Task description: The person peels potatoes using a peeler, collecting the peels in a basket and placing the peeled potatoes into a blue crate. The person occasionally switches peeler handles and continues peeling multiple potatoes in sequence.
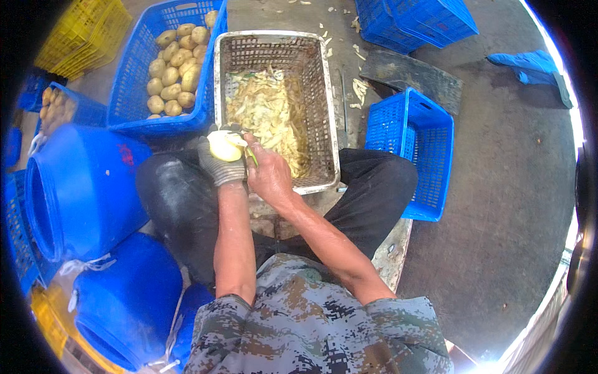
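In a grey work glove, my left hand (222,163) is closed round a peeled, pale yellow potato (225,148). My bare right hand (270,174) grips a green-handled peeler (252,156) against the potato's right side; its blade is largely hidden by fingers and peel. Both hands are over the near left edge of a dirty white plastic crate (332,135), which holds a heap of potato peelings (268,110). Beyond my left hand stands a blue plastic crate (159,125) with many unpeeled potatoes (174,70).
Blue barrels (93,187) lie at the left, near a smaller crate of potatoes (88,110). Yellow crates (86,35) are stacked at the upper left. An upright blue crate (405,149) is by my right knee, a dark board (411,77) beyond it. Scattered peelings lie on the floor.
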Available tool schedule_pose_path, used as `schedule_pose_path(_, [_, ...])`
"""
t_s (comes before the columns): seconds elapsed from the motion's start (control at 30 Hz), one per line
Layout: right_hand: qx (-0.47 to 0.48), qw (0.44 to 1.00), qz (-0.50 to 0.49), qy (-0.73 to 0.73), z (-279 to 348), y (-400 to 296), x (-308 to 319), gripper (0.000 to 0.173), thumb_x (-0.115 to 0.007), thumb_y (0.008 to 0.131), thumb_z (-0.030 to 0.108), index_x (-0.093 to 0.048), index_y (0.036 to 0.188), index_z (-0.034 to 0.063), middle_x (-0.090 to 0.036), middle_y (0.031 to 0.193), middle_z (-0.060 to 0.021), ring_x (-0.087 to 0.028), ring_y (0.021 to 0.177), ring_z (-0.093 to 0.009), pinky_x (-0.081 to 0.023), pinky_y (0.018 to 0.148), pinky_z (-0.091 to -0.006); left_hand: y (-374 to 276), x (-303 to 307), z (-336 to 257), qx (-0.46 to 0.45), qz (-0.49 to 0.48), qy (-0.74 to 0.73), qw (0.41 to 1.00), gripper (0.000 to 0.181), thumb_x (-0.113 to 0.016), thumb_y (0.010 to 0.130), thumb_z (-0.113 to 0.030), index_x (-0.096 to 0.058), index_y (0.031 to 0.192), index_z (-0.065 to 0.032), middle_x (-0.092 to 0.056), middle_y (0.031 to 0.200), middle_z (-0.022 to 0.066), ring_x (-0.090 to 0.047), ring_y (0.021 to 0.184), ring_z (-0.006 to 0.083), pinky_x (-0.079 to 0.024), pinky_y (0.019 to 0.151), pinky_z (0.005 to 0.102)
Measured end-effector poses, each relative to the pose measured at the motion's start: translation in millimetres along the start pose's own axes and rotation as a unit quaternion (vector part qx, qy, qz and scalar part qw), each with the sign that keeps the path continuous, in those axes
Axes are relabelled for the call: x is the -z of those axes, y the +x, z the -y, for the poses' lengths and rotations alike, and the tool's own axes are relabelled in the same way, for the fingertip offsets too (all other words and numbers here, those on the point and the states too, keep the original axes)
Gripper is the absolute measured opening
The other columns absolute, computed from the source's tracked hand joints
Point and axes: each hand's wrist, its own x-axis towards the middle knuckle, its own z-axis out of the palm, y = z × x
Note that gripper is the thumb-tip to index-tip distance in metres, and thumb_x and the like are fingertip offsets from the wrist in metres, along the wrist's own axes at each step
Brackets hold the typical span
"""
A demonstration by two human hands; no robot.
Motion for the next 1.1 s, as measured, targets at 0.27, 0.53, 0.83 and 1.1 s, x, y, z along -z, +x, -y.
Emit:
schedule_pose_path(0.27, [0.022,0.999,0.036,-0.033,-13,-47,8,0.050,-0.057,0.079,0.003,-0.052,0.128,0.0107,-0.059,0.076,-0.0210,-0.059,0.068,-0.038,-0.046,0.062,-0.0461,-9,-31,0,-0.035,-0.078,-0.001,0.996,0.045,-0.049,0.081,-0.044,-0.056,0.098,-0.0033,-0.062,0.090,0.0165,-0.060,0.087,0.0355,-0.049,0.080,0.0523])
schedule_pose_path(0.53, [0.009,1.000,0.005,-0.011,-3,9,-2,0.051,-0.057,0.079,0.002,-0.052,0.129,0.0110,-0.059,0.075,-0.0219,-0.059,0.068,-0.037,-0.047,0.063,-0.0455,-12,-28,1,-0.037,-0.048,0.042,0.997,0.051,-0.045,0.083,-0.045,-0.056,0.100,0.0014,-0.061,0.094,0.0175,-0.059,0.089,0.0339,-0.049,0.083,0.0487])
schedule_pose_path(0.83, [0.001,1.000,-0.002,0.024,-12,-31,22,0.056,-0.060,0.078,0.004,-0.049,0.132,0.0134,-0.063,0.091,-0.0228,-0.062,0.080,-0.038,-0.049,0.069,-0.0428,-15,-36,-6,0.038,-0.049,-0.038,0.997,0.054,-0.042,0.079,-0.044,-0.057,0.101,0.0030,-0.060,0.099,0.0200,-0.056,0.097,0.0370,-0.043,0.089,0.0568])
schedule_pose_path(1.1, [-0.070,0.995,0.061,0.042,7,-21,-3,0.054,-0.059,0.080,0.006,-0.048,0.132,0.0107,-0.062,0.084,-0.0248,-0.061,0.074,-0.037,-0.047,0.068,-0.0443,1,-12,-8,-0.012,-0.110,-0.007,0.994,0.046,-0.041,0.081,-0.034,-0.057,0.103,0.0028,-0.061,0.102,0.0196,-0.056,0.099,0.0360,-0.046,0.088,0.0519])
